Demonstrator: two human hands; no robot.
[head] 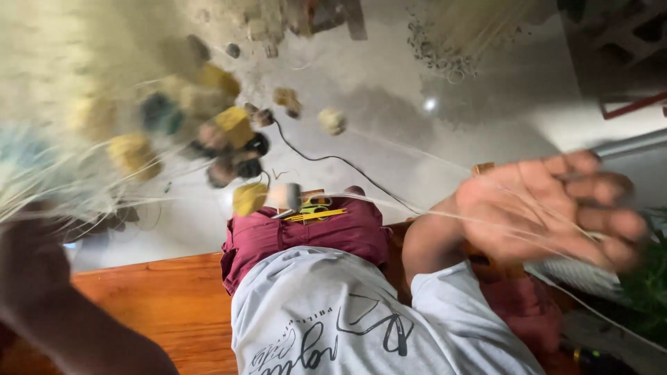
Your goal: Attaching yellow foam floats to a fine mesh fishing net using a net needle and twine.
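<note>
My right hand [556, 205] is raised at the right with the palm up and the fingers spread; thin pale fibre strands [417, 212] run across it. The strands stretch leftward over my lap and fan out near my left hand [31, 239], which is dark and blurred at the left edge and seems closed around their ends. My grey shirt [326, 312] and maroon shorts [306, 236] fill the lower middle. A small yellow-handled tool [314, 214] lies on the shorts.
I sit on an orange wooden bench [160, 305]. On the grey floor ahead lie several balls of yellow, teal and dark thread [233, 125], blurred, and a black cable [326, 160]. Green leaves [649, 285] show at the right edge, and a red frame [632, 105] at the upper right.
</note>
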